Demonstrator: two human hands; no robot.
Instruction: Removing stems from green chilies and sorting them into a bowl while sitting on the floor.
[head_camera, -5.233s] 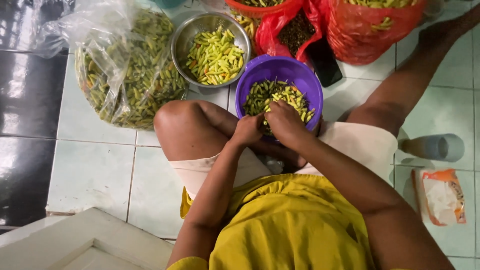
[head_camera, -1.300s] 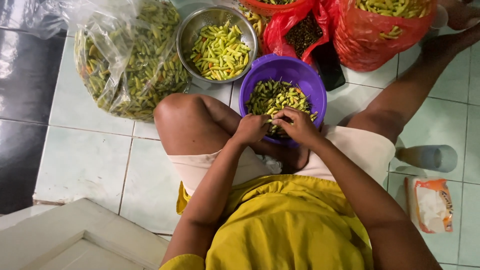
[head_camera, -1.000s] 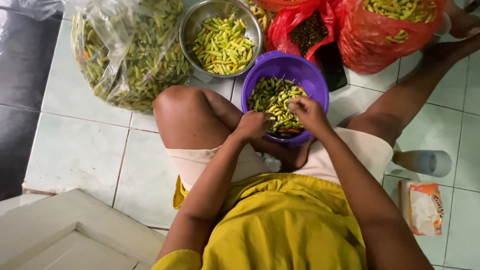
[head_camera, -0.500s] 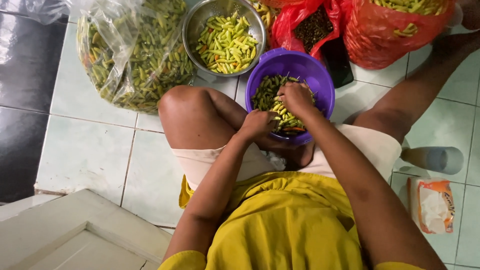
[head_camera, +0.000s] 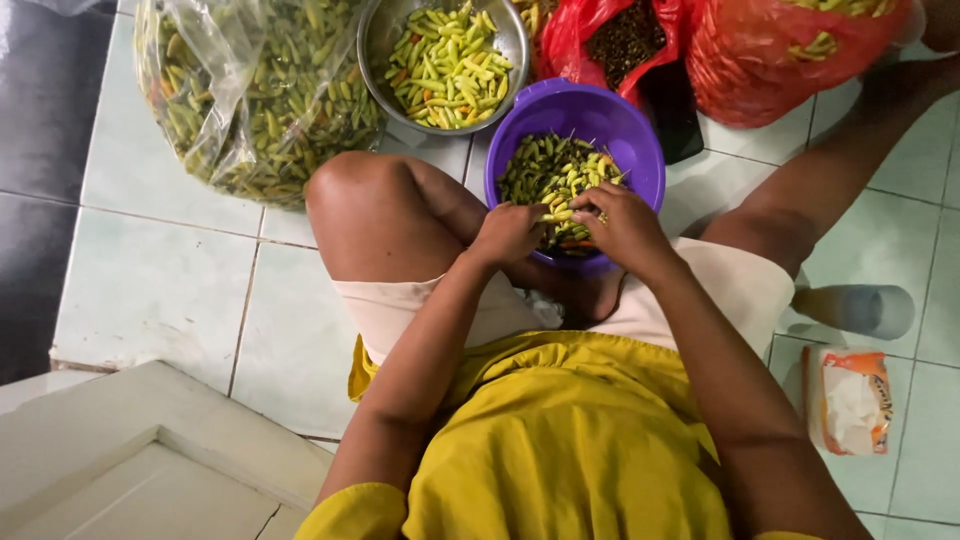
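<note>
At the upper centre, the purple bowl (head_camera: 640, 130) held the chillies (head_camera: 545, 175); the right hand (head_camera: 625, 225) lay over them, fingers curled among the pods, while the left hand (head_camera: 508, 232) pinched something unseen at the near rim.

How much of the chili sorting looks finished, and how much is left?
Done: the steel bowl already holds a heap of chilies. In hand: the left hand and right hand work over the purple bowl, which is full of stemmed chilies. Left: the clear bag is full, so much remains.
</note>
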